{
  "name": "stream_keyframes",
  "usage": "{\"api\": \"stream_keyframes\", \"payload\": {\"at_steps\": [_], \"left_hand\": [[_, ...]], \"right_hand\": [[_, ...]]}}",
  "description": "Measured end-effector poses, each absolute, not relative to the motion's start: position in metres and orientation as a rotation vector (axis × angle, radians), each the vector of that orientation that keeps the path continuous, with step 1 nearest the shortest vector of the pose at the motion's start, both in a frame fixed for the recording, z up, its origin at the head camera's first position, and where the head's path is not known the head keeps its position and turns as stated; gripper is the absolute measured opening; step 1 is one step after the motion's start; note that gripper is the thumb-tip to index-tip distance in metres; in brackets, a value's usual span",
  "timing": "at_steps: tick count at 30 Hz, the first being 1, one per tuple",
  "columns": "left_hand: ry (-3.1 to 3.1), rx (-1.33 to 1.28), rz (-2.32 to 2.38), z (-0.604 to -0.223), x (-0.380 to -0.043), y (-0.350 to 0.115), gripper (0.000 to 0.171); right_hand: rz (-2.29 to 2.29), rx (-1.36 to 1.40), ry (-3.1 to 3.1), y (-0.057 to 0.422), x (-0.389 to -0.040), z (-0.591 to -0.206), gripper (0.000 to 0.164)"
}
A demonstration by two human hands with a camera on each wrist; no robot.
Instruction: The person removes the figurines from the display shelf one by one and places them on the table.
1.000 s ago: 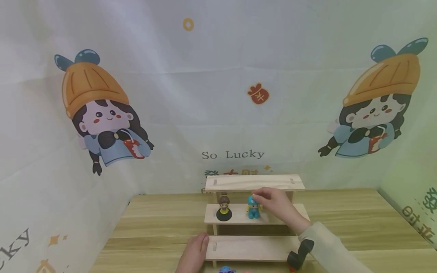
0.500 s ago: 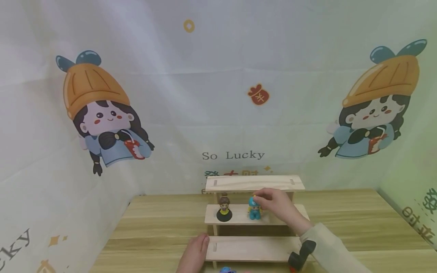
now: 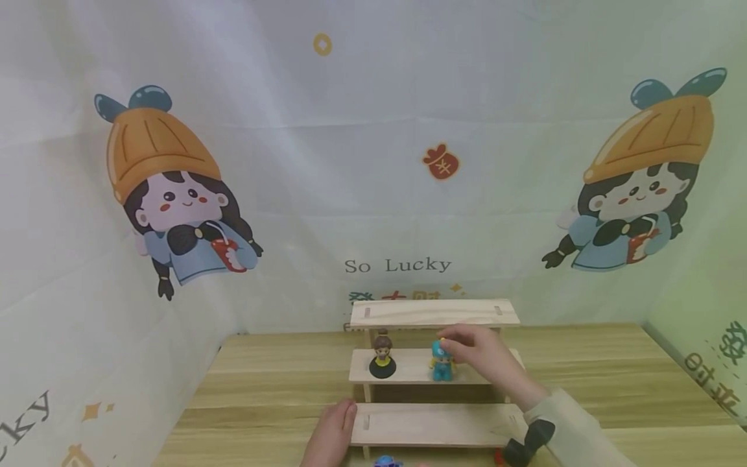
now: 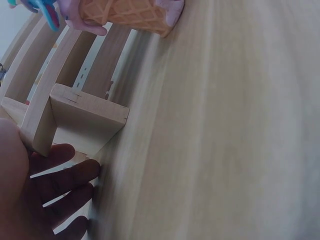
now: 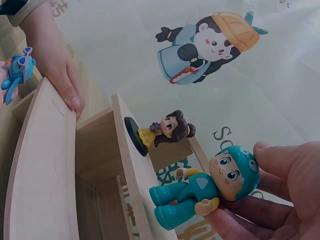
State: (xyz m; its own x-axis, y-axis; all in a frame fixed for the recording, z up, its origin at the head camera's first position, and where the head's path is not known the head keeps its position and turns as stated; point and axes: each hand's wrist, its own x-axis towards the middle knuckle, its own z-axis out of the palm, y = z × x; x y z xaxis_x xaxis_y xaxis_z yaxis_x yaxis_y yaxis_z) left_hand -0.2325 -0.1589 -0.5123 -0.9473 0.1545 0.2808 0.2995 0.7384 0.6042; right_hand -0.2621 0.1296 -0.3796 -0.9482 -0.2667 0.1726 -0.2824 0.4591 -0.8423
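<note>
My right hand (image 3: 481, 353) pinches the head of a toy figure (image 5: 192, 187) in a turquoise cap and overalls with yellow sleeves. Its feet are at the middle tier (image 3: 408, 360) of a stepped wooden display shelf; whether they touch the board I cannot tell. To its left on that tier stands a doll figurine (image 3: 382, 357) with brown hair, a yellow dress and a black round base. My left hand (image 3: 329, 433) rests against the left end of the lower tier (image 3: 432, 425). In the left wrist view its fingers (image 4: 70, 177) are spread and fairly straight beside the board; the thumb is hidden there.
The top tier (image 3: 434, 312) rises behind the figures. Low in front of the shelf are a blue toy (image 3: 387, 461) and, in the left wrist view, a pink toy with a waffle-cone pattern (image 4: 127, 15). Everything stands on a wood-grain table (image 3: 268, 376) before a printed cloth backdrop (image 3: 373, 214).
My right hand has shifted a little to the right along the middle tier, and the turquoise figure has moved with it. My left hand and the doll figurine stay where they were.
</note>
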Motion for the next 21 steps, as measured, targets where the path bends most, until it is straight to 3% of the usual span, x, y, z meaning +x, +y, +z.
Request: {"api": "stream_keyframes", "payload": {"at_steps": [21], "left_hand": [[-2.766, -0.311, -1.050, -0.512, -0.234, -0.158, 0.025]], "right_hand": [[1.588, 0.612, -2.631, 0.141, -0.224, -0.364, 0.032]]}}
